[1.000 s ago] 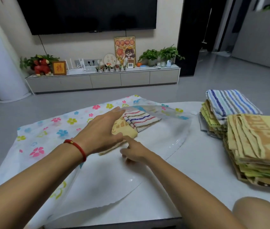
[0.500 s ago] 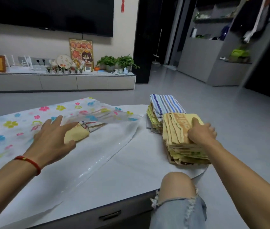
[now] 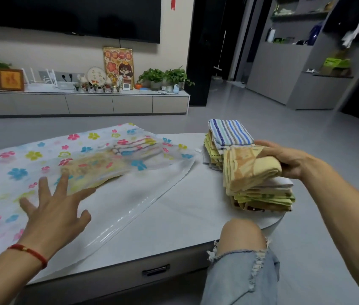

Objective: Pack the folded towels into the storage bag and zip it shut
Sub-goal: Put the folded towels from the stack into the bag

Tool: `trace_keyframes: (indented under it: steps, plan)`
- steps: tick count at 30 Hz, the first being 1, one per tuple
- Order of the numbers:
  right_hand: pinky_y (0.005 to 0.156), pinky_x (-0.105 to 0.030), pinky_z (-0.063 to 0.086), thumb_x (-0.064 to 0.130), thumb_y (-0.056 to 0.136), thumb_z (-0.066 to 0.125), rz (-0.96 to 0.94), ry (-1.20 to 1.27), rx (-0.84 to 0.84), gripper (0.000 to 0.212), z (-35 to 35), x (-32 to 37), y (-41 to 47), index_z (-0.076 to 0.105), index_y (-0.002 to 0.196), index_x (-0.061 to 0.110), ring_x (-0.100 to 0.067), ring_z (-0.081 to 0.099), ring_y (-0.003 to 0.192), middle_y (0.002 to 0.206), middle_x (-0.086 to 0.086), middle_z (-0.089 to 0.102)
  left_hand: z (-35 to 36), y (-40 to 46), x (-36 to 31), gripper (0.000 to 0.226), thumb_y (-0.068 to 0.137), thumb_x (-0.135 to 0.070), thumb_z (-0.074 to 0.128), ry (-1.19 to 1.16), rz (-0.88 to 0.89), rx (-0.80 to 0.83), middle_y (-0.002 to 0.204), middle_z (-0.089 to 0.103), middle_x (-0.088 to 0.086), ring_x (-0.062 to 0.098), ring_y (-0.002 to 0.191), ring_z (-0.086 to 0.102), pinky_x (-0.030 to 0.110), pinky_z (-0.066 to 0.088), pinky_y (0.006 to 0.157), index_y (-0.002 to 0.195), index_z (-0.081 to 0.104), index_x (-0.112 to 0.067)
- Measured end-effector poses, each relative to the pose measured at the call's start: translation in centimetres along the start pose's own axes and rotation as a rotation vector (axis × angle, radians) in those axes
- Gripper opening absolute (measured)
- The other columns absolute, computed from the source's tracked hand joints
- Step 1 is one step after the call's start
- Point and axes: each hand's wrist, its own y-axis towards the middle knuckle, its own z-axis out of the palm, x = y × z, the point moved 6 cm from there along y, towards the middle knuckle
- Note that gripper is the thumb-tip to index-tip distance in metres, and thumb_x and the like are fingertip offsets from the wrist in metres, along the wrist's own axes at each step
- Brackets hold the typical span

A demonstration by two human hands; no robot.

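Head view: right hand (image 3: 284, 159) clamped on yellow towel (image 3: 251, 168) atop the stack (image 3: 260, 194); left hand (image 3: 53, 212) splayed above the storage bag (image 3: 42, 155).

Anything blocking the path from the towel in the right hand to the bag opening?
No solid obstacle visible. The right hand grips the yellow towel atop the near stack; bare table lies between it and the storage bag. The bag's clear flap lies flat, though, with the left hand spread above it, so the mouth needs lifting.

free: bare table (image 3: 174, 208) between storage bag (image 3: 42, 159) and towel stacks (image 3: 255, 186) | obstacle: knee (image 3: 240, 236) at front edge
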Motion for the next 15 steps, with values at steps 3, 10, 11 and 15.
trace_keyframes:
  steps: [3, 10, 11, 15]
  plan:
    - [0.082, -0.039, 0.064, -0.004, 0.083, 0.057, 0.009, 0.213, 0.204, 0.057, 3.0, -0.3, -2.1, 0.066, 0.135, 0.018, -0.029, 0.072, 0.104, 0.137, -0.018, 0.066, 0.3, -1.2, 0.7, 0.056, 0.087, -0.049, 0.055, -0.040, -0.011, 0.070, 0.165, 0.014, 0.003, 0.040, 0.147, 0.013, 0.069, 0.024, 0.108, 0.140, 0.039, -0.055]
    - [0.103, -0.045, 0.052, -0.008, 0.085, 0.047, -0.032, 0.095, 0.631, 0.065, 16.4, -5.4, -5.6, 0.062, 0.140, 0.023, -0.033, 0.062, 0.126, 0.143, -0.013, 0.062, -0.5, -3.4, 2.0, 0.076, 0.087, -0.030, 0.063, -0.336, 0.040, 0.174, 0.163, 0.013, -0.014, 0.028, 0.142, 0.036, 0.047, 0.035, 0.113, 0.152, 0.025, -0.038]
    - [0.104, -0.044, 0.051, -0.009, 0.085, 0.047, -0.019, 0.081, 0.669, 0.065, 18.5, -6.2, -5.5, 0.061, 0.141, 0.021, -0.034, 0.061, 0.126, 0.145, -0.015, 0.060, -1.3, -3.2, 2.1, 0.079, 0.087, -0.029, 0.063, -0.339, 0.068, 0.144, 0.163, 0.010, -0.017, 0.026, 0.145, 0.033, 0.046, 0.033, 0.115, 0.154, 0.022, -0.037]
    - [0.106, -0.046, 0.049, -0.012, 0.092, 0.048, 0.056, 0.118, 0.845, 0.060, 27.4, -8.4, -5.4, 0.060, 0.141, 0.019, -0.036, 0.059, 0.127, 0.146, -0.018, 0.058, -5.6, -2.0, 2.5, 0.093, 0.079, -0.024, 0.067, -0.383, 0.141, 0.052, 0.161, 0.005, -0.025, 0.017, 0.144, 0.032, 0.032, 0.036, 0.110, 0.154, 0.014, -0.040]
